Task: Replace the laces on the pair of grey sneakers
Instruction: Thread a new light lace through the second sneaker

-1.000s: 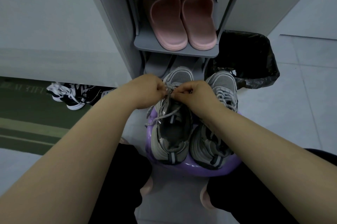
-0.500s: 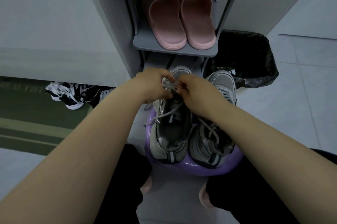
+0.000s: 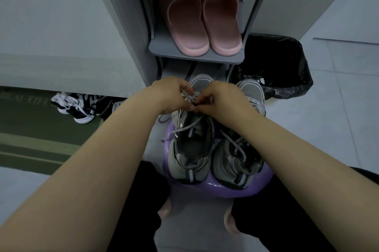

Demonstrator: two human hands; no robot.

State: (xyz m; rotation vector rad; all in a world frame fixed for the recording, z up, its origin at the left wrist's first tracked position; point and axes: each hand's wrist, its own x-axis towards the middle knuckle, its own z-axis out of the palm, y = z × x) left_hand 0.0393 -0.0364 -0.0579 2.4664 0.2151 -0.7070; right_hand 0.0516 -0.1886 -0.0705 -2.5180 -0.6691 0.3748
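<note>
Grey lace (image 3: 187,127) looks limp, light and slippy, best pinched close to the sneaker (image 3: 190,149) eyelets, where left hand (image 3: 170,96) and right hand (image 3: 217,100) both pinch it.

You are looking at grey sneakers (image 3: 184,161) at centre frame, each showing a black heel tab with a pale stripe and carrying light grey laces (image 3: 185,127). Beneath them a glossy purple stool (image 3: 225,191) is showing. At upper centre, pink slippers (image 3: 192,26) are standing out against a grey rack (image 3: 196,57). At right a black bin bag (image 3: 276,63) is showing. At left are black-and-white trainers (image 3: 78,106) and a green mat (image 3: 30,128) banded in paler stripes.
</note>
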